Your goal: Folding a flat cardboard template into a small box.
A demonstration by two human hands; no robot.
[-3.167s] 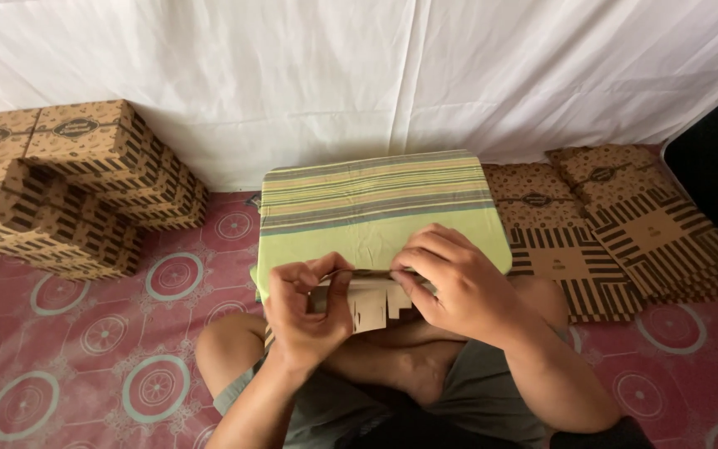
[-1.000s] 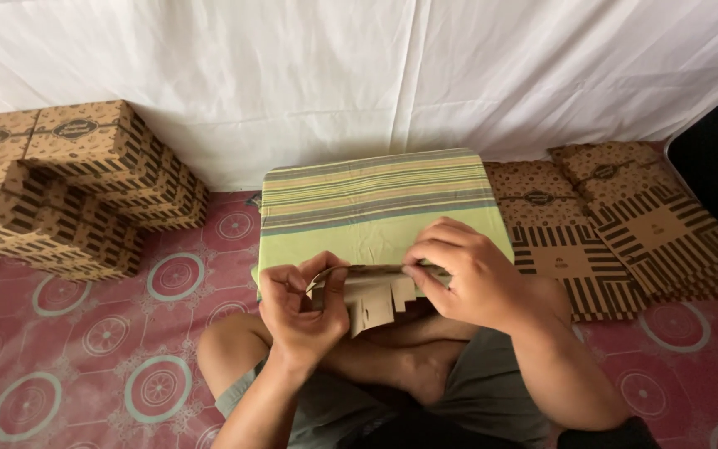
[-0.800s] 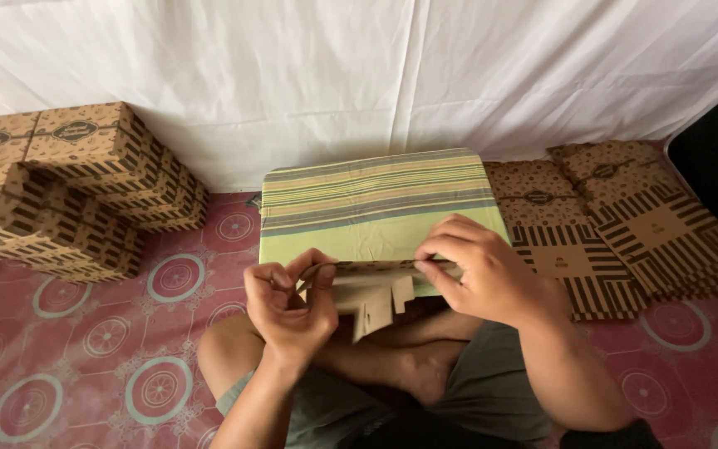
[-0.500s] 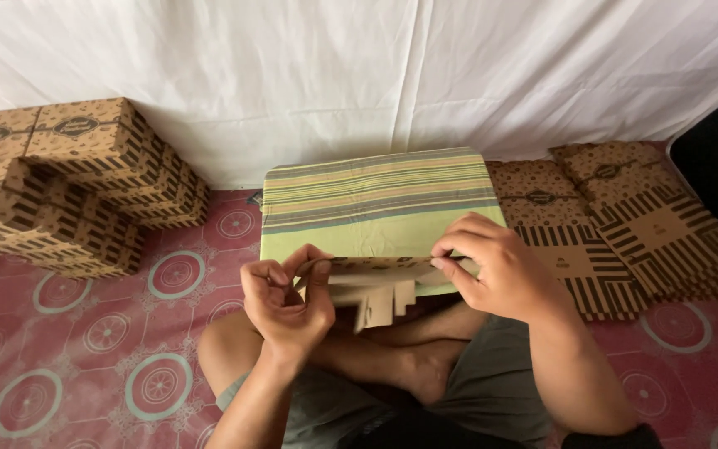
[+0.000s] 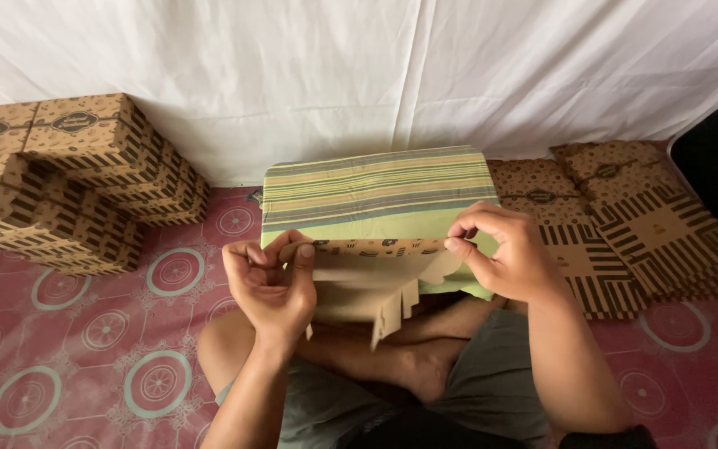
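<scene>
Between pinching fingers of left hand point(image 5: 269, 287) and right hand point(image 5: 504, 254): cardboard sheet point(image 5: 371, 278), flaps hanging below fingertips.

The floor point(image 5: 85, 349) is covered by a red mat printed with pale ringed medallions. On it at the left stands a stack of assembled patterned cardboard boxes point(image 5: 60, 183). In the middle sits a low block wrapped in green striped cloth point(image 5: 376, 187). At the right lie piles of flat, unfolded patterned cardboard boxes point(image 5: 625, 220), just beside that block.
</scene>
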